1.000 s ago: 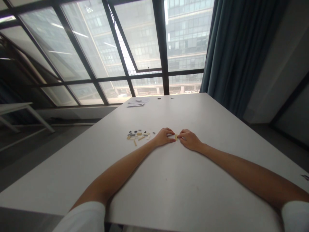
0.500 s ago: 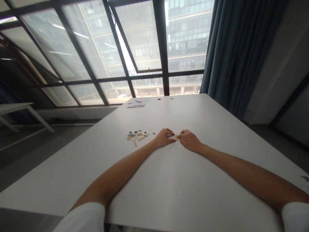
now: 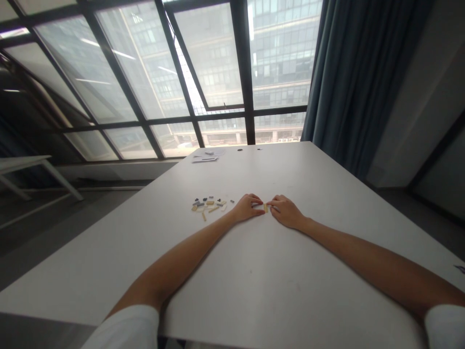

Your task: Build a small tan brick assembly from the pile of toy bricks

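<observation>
Steadying a part this tiny looked like the whole trick here. The tan piece (image 3: 265, 207) was on the white table (image 3: 254, 291), right in the gap between the two hands, well to the right of the loose parts (image 3: 210, 202). My take: the left hand (image 3: 247, 207) was best used as the brace, with the right hand (image 3: 286, 211) doing the fine work in small, straight pushes. Too much sideways force would probably have twisted the thing loose, and working low over the tabletop made sense in case it slipped.

Pose-wise, the left thumb and fingers made a curved C, thumb tip near the close end of the piece and fingertips near the far end. The right hand was curled, fingertips just beside the piece from the other side. Honestly couldn't tell if either hand was really pinching it or only touching, too small to see. Both forearms (image 3: 359, 247) came in low at a slant from the sides, converging in front of the wearer, which seemed a decently stable setup.
</observation>
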`<action>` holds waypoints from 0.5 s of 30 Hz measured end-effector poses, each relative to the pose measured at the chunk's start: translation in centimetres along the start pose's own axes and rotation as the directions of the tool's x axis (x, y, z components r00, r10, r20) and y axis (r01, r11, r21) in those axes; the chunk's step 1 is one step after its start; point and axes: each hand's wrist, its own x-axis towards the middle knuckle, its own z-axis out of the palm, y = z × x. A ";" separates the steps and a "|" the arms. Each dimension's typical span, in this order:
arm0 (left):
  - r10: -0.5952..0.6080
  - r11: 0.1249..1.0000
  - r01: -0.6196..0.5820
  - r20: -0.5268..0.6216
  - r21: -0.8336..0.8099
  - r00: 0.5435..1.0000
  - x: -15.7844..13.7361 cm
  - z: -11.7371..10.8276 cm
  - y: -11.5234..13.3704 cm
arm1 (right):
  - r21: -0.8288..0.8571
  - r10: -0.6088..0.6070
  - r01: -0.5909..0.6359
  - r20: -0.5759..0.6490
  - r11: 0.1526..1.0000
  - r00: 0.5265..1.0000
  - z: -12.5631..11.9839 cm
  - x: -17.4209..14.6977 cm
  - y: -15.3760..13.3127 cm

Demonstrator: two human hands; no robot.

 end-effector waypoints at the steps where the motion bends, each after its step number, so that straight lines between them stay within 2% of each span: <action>1: 0.001 1.000 -0.001 -0.001 0.001 1.000 0.0 0.0 0.0 | 0.000 0.003 -0.003 0.003 1.000 1.000 0.0 0.0 0.0; 15: -0.009 1.000 0.009 0.001 0.007 1.000 0.0 -0.1 0.3 | 0.004 0.028 -0.028 -0.003 1.000 1.000 0.2 0.1 0.0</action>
